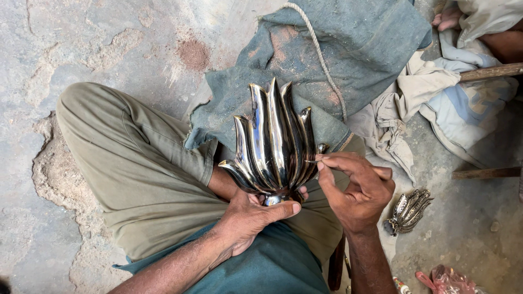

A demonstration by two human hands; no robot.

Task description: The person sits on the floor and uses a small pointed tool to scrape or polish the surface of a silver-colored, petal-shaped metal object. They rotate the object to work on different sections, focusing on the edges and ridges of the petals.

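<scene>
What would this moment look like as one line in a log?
left hand: grips shiny flame-shaped metal piece at base | right hand: fingertips pinch thin tool against its edge

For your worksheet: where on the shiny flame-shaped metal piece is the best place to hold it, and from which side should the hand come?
Probably the narrow base of the flame-shaped metal piece, from below. The leaves fan upward into thin pointed tips, while the base gathers into a compact stem. The left hand already cups it there, thumb across the bottom, leaving the leaves free for the right hand.
</scene>
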